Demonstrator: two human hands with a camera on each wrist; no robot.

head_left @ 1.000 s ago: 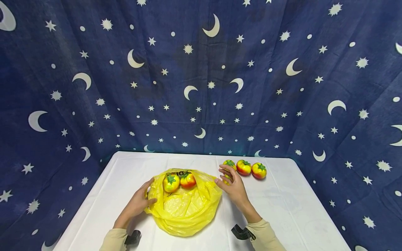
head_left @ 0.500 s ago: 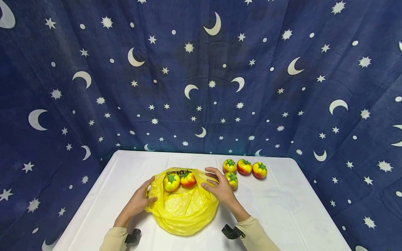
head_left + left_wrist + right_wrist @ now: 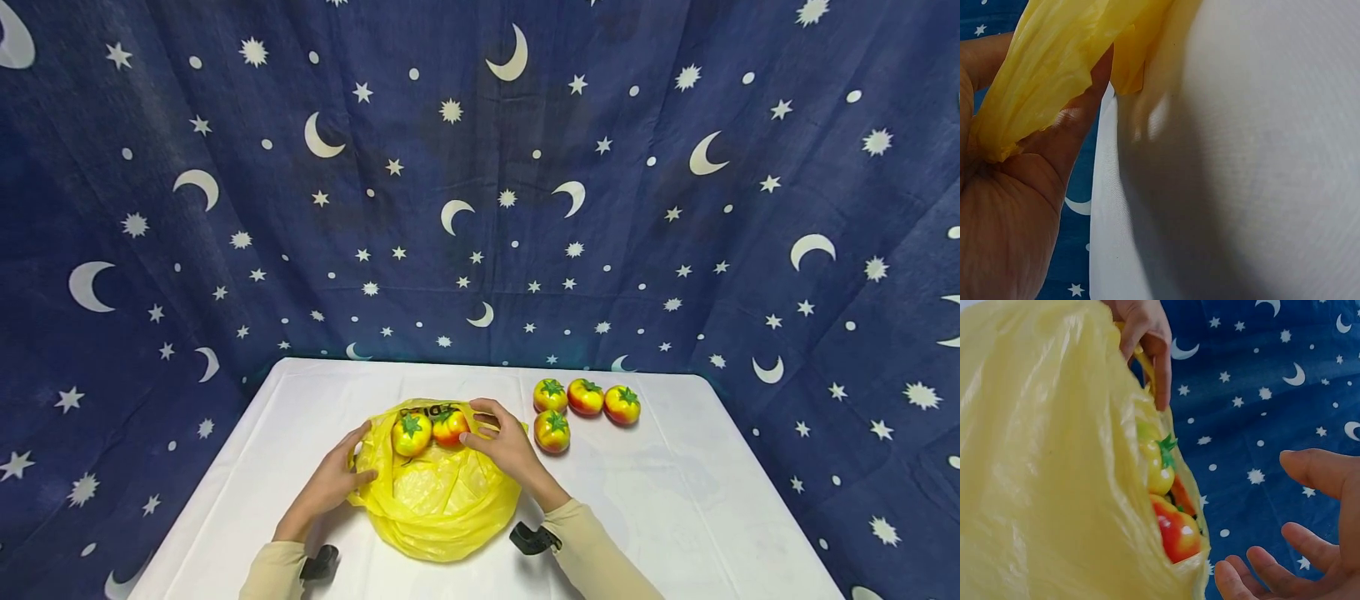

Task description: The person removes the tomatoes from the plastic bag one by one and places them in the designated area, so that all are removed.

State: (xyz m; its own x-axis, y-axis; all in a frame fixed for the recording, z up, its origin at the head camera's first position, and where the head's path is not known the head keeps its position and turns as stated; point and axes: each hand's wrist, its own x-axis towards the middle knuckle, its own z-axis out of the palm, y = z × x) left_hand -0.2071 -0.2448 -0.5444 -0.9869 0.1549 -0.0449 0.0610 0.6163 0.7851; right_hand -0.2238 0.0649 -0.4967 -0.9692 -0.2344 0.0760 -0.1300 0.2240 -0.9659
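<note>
A yellow plastic bag [image 3: 435, 529] lies on the table with its mouth spread wide. Inside its far side sit a yellow tomato [image 3: 412, 434] and a redder tomato [image 3: 451, 427], both with green leafy tops. My left hand [image 3: 330, 479] grips the bag's left edge, thumb on the inner side; the left wrist view shows the yellow film [image 3: 1054, 75] between thumb and fingers. My right hand [image 3: 510, 447] hovers over the bag's right rim, fingers spread and slightly bent, with nothing in them. In the right wrist view its fingers [image 3: 1272, 575] are apart from the bag.
Several more tomatoes [image 3: 552, 432] stand on the white-covered table [image 3: 675, 500], at the back right of the bag. Behind the table hangs a dark blue cloth [image 3: 480, 167] with moons and stars. Black wrist cameras [image 3: 531, 538] sit under both forearms.
My right hand has moved left, away from the tomatoes on the table to the bag's right rim, uncovering the nearest one. The left hand keeps its grip in place.
</note>
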